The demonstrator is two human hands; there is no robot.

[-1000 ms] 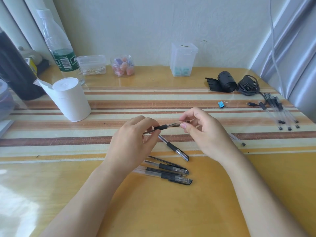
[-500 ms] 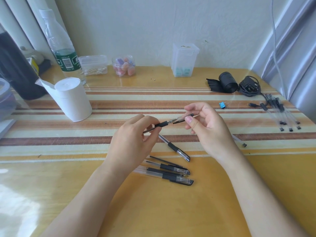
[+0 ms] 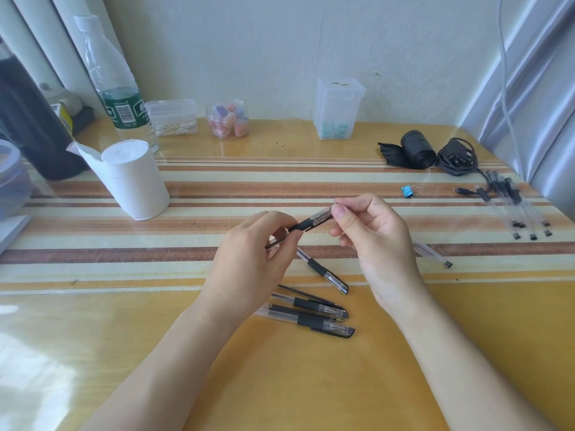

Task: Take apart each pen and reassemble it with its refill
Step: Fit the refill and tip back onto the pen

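We see the pen in the air over the middle of the table, betw. both hands, tilted w/ its right end higher in the picture. It has a clear barrel, a black rubber grip and a clear end piece. The left hand is closed on it: thumb and fingers pinch the barrel just beside the black grip. The right hand is closed also, thumb and forefinger pinching the clear end, other fingers curled. If the end piece sits tight or loose, we cannot tell.

Around, big to small: a dark bulky object at far left, a water bottle, a white tissue roll, a tall clear box, a low clear box w/ cotton swabs and a small jar w/ coloured pieces, all well apart from the hands. At back right lie a black roll, a coiled black cable, a bunch of pens and a blue binder clip.

Directly under the hands lie a lone pen, partly hidden by the left hand, and a pair of pens nearer to us, w/ a thin loose refill in betw. A spare clear barrel shows behind the right wrist.

The wall closes the back and pale grey folds close the right side. Room for moving is the wide yellow near part of the table, left and right of the forearms.
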